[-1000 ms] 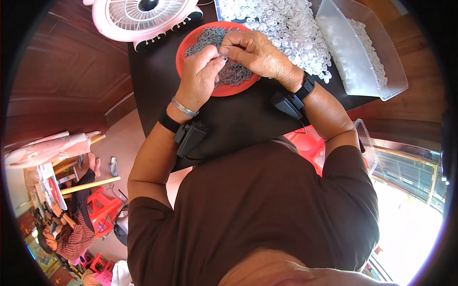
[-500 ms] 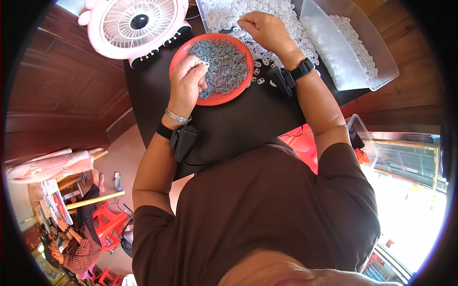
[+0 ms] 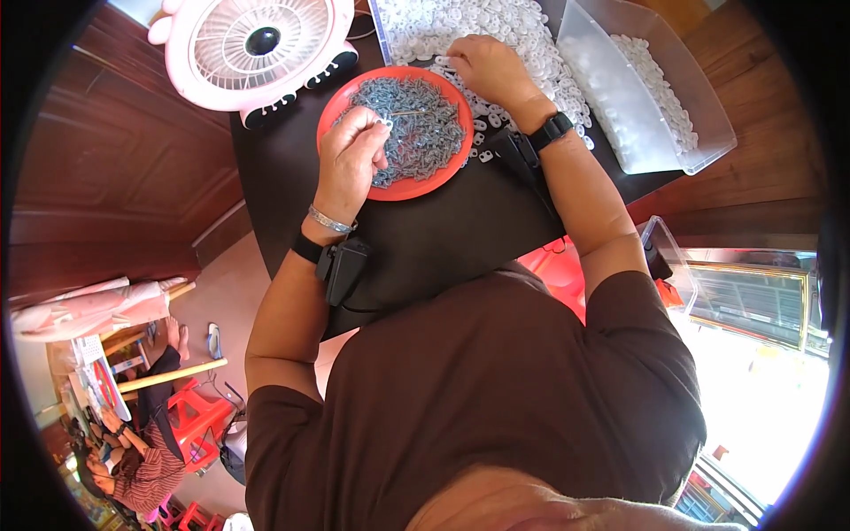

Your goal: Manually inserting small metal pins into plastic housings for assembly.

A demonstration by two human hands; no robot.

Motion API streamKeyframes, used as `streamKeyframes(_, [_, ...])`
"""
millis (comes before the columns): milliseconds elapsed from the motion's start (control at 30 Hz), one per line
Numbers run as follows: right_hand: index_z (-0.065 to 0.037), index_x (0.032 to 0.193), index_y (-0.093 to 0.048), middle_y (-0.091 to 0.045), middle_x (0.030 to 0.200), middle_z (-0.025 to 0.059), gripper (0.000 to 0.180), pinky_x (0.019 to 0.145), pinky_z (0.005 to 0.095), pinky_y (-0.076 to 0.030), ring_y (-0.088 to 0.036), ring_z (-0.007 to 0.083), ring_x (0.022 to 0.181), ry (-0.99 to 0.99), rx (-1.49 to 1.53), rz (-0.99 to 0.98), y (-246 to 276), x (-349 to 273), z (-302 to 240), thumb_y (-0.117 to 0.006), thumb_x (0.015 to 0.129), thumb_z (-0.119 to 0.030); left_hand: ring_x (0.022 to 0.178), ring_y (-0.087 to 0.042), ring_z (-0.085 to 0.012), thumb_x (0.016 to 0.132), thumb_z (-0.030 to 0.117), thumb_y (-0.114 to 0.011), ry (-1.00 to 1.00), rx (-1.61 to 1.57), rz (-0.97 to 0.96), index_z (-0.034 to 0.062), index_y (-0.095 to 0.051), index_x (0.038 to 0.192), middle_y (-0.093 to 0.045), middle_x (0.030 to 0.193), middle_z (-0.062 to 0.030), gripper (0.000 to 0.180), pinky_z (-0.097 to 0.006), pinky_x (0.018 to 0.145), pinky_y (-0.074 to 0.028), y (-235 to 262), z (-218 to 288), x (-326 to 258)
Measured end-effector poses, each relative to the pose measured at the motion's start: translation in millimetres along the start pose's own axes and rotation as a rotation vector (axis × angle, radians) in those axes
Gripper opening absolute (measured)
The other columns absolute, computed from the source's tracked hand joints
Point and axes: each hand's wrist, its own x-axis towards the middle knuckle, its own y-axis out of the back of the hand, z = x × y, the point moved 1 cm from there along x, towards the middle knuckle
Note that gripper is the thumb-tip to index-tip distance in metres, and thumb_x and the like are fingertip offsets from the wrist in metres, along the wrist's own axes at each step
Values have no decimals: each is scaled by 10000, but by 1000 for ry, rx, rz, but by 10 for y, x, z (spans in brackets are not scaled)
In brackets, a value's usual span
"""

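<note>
My left hand [image 3: 352, 159] is closed over the near-left part of a round red plate [image 3: 409, 188]. Thumb and fingertips pinch a small white plastic piece [image 3: 386, 123]. A heap of small grey screw-like parts [image 3: 421, 146] fills the plate. Just past the left fingertips a thin brass-coloured rod [image 3: 409, 112] shows above the heap; whether the hand holds it I cannot tell. Over the near edge of a pile of white oval pieces with holes [image 3: 522, 40], my right hand [image 3: 491, 73] has its fingers curled together. What lies between those fingertips is hidden.
A pink fan [image 3: 263, 42] stands at the table's far left. To the right is a translucent bin [image 3: 602, 97] with more white pieces. Several loose pieces lie beside the plate on the black table [image 3: 443, 239]. Another person [image 3: 146, 469] sits at lower left near red stools [image 3: 199, 420].
My right hand has come slightly toward me, its fingers bending down at the pile's near edge. The left hand keeps its pinch over the plate. The whole view has shifted a little.
</note>
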Motion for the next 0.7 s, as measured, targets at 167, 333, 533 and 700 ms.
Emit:
streamKeyframes(167, [-31, 1041, -634, -650, 845, 24, 233, 693, 212, -448, -578, 89, 746, -305, 1116, -223, 119, -17, -81, -605, 870, -186, 512, -453, -66, 871, 116, -523, 9, 19, -8, 25, -519, 752, -466, 578, 4, 151, -208, 472, -344, 5, 9, -14])
streamKeyframes(333, [-25, 1057, -623, -652, 895, 17, 216, 768, 207, -461, -572, 61, 796, -265, 1344, -378, 300, -53, -419, -609, 871, -135, 537, -482, -77, 886, 165, -488, 48, 64, -28, 42, -503, 744, -483, 601, 5, 188, -205, 493, -349, -3, 17, -20])
streamKeyframes(533, [-3, 1063, -611, -647, 920, 23, 234, 735, 203, -461, -571, 63, 798, -181, 1532, -445, 301, -114, -590, -619, 842, -82, 510, -451, -61, 864, 126, -525, 57, 13, -14, 29, -530, 773, -479, 580, 6, 133, -201, 468, -339, -4, -13, -5])
streamKeyframes(700, [-9, 1081, -609, -639, 936, 25, 235, 781, 209, -468, -577, 67, 831, -121, 1489, -475, 332, -141, -655, -609, 855, -77, 514, -452, -60, 859, 129, -532, 44, 34, -14, 22, -532, 765, -480, 580, 6, 142, -206, 476, -346, -6, -6, -12])
